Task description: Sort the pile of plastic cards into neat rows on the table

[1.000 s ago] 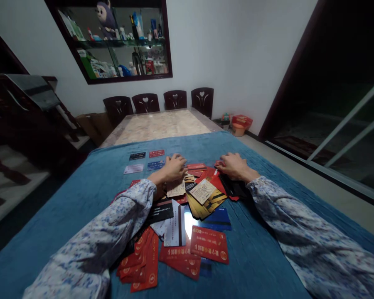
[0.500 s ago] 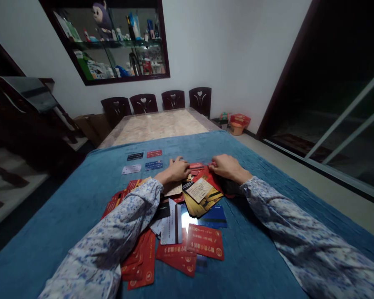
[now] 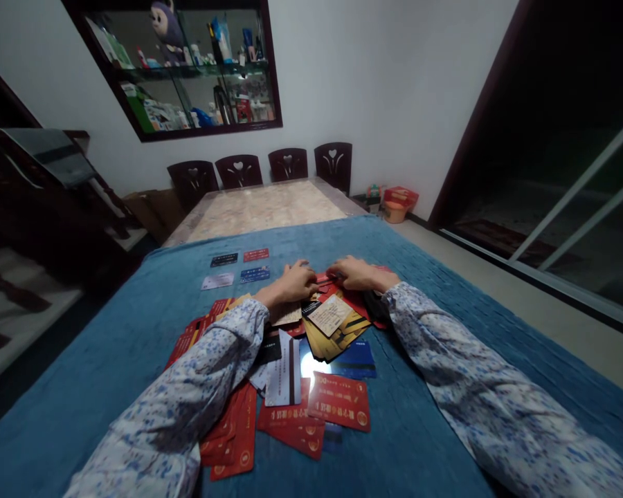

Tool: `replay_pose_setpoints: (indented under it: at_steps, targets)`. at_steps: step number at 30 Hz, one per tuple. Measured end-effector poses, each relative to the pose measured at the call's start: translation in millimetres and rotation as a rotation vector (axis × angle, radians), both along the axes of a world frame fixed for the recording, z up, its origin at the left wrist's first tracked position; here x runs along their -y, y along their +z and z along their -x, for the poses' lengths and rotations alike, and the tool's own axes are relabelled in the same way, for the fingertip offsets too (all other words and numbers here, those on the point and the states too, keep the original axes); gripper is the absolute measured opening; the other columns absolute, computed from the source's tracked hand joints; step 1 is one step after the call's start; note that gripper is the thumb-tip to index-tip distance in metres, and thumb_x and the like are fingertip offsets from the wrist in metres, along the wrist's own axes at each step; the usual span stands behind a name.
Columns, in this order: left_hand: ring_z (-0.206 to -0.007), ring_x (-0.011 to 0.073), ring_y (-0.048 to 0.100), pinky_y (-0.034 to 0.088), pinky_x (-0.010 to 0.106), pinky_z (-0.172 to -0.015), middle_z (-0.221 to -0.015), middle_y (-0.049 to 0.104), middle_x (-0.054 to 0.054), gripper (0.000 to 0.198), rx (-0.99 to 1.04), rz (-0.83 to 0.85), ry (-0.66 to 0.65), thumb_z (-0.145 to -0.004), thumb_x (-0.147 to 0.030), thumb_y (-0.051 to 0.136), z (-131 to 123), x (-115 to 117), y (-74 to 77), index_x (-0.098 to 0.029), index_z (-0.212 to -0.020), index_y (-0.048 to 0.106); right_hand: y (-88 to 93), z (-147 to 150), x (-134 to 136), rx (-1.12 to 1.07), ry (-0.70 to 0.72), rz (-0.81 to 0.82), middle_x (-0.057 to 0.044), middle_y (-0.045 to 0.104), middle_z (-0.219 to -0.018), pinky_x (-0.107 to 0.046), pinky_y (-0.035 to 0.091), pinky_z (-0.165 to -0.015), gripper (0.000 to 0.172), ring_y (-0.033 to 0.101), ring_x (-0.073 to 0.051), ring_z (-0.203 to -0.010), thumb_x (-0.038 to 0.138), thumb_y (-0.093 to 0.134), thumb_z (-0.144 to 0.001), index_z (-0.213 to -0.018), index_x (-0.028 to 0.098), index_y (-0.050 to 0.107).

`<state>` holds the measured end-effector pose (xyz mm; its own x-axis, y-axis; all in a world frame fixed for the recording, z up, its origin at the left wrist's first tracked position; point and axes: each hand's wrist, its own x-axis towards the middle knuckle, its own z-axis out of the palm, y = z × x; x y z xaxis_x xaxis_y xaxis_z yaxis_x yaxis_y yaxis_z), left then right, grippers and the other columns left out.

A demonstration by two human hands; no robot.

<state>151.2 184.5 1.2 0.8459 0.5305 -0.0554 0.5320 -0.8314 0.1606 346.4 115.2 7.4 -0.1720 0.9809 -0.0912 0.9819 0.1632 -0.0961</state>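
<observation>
My left hand (image 3: 295, 282) reaches over the far side of a loose heap of cards, fingers bent, their tips at the left edge of a red card (image 3: 322, 279). From the other side my right hand (image 3: 357, 272) meets the same red card, fingers closed at its right end; the fingertips are partly hidden. Nearer me are a cream card (image 3: 330, 315) on fanned gold cards (image 3: 319, 343), a blue card (image 3: 357, 358) and a whitish striped card (image 3: 284, 373). Several red cards (image 3: 340, 401) overlap at the front.
Beyond my left hand a black card (image 3: 224, 260), a red card (image 3: 256, 255), a lilac card (image 3: 217, 281) and a dark blue card (image 3: 255, 274) lie apart. More red cards (image 3: 233, 436) sit beside my left forearm. A blue cloth (image 3: 410, 429) covers the table's near part; chairs (image 3: 239, 171) stand behind.
My right hand has moved left across the heap, bringing its fingers close to my left hand. A red edge now shows behind the right wrist. My left hand has hardly moved.
</observation>
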Motion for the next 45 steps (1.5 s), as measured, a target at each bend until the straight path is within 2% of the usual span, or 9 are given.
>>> replay_pose_setpoints:
  at_steps: [5,9,13,17,26,34,40,45]
  targets:
    - [-0.142,0.0329,0.043,0.037,0.053,-0.114,-0.111,0.075,0.012,0.028,0.038,-0.029,-0.111,-0.097,-0.027,0.049,6,0,1.0,-0.019,-0.093,0.076,-0.5,-8,3,-0.021,0.035,-0.014,-0.010,0.067,-0.135,-0.037,0.045,-0.091,0.038,0.055,-0.030,-0.119,0.021,0.055,-0.092,-0.126,0.027,0.073]
    - [-0.130,0.0281,0.056,0.043,0.042,-0.109,-0.101,0.076,0.010,0.036,0.107,-0.003,-0.110,-0.098,-0.028,0.044,9,-4,3.7,-0.020,-0.090,0.078,2.8,-14,2,-0.076,0.067,-0.026,-0.010,0.073,-0.123,-0.035,0.042,-0.090,0.036,0.055,-0.029,-0.116,0.020,0.052,-0.096,-0.124,0.025,0.074]
    - [-0.102,0.0220,0.066,0.050,0.029,-0.093,-0.091,0.076,0.008,0.033,0.261,0.045,-0.030,-0.093,-0.030,0.049,10,-10,6.1,-0.018,-0.084,0.078,2.4,-17,-2,-0.086,0.069,-0.071,-0.009,0.077,-0.110,-0.030,0.039,-0.087,0.034,0.056,-0.025,-0.110,0.019,0.049,-0.098,-0.118,0.022,0.076]
    - [-0.076,0.0159,0.060,0.047,0.024,-0.073,-0.075,0.070,0.003,0.036,0.328,0.127,0.008,-0.091,-0.034,0.047,10,-13,7.8,-0.013,-0.081,0.076,0.0,-17,-5,-0.067,0.099,-0.131,-0.009,0.077,-0.105,-0.028,0.037,-0.083,0.033,0.057,-0.023,-0.100,0.017,0.049,-0.095,-0.112,0.019,0.077]
    - [-0.065,0.0118,0.047,0.034,0.022,-0.061,-0.065,0.056,-0.002,0.033,0.324,0.154,0.088,-0.085,-0.032,0.046,8,-11,16.0,-0.012,-0.074,0.070,7.6,-12,1,-0.046,0.048,-0.165,-0.009,0.076,-0.101,-0.026,0.036,-0.077,0.033,0.059,-0.022,-0.101,0.012,0.057,-0.086,-0.113,0.019,0.076]
    - [-0.059,0.0096,0.034,0.025,0.025,-0.057,-0.057,0.040,-0.004,0.029,0.358,0.146,0.089,-0.084,-0.027,0.044,9,-6,17.1,-0.016,-0.059,0.052,6.9,-10,2,-0.111,0.026,-0.149,-0.006,0.077,-0.102,-0.024,0.035,-0.071,0.035,0.065,-0.017,-0.089,0.007,0.052,-0.084,-0.106,0.019,0.076]
    - [-0.058,0.0104,0.040,0.027,0.025,-0.057,-0.059,0.047,-0.004,0.027,0.363,0.189,0.112,-0.085,-0.028,0.041,8,-1,14.4,-0.016,-0.066,0.055,10.2,-6,4,-0.173,0.012,-0.106,-0.008,0.077,-0.099,-0.022,0.036,-0.070,0.033,0.063,-0.016,-0.084,0.009,0.048,-0.089,-0.107,0.016,0.075]
    - [-0.057,0.0099,0.035,0.025,0.025,-0.057,-0.056,0.043,-0.005,0.029,0.380,0.149,0.075,-0.087,-0.028,0.041,8,2,13.2,-0.018,-0.061,0.048,6.9,-11,0,-0.192,0.023,-0.103,-0.009,0.076,-0.094,-0.023,0.035,-0.068,0.029,0.062,-0.017,-0.081,0.014,0.046,-0.093,-0.101,0.015,0.075]
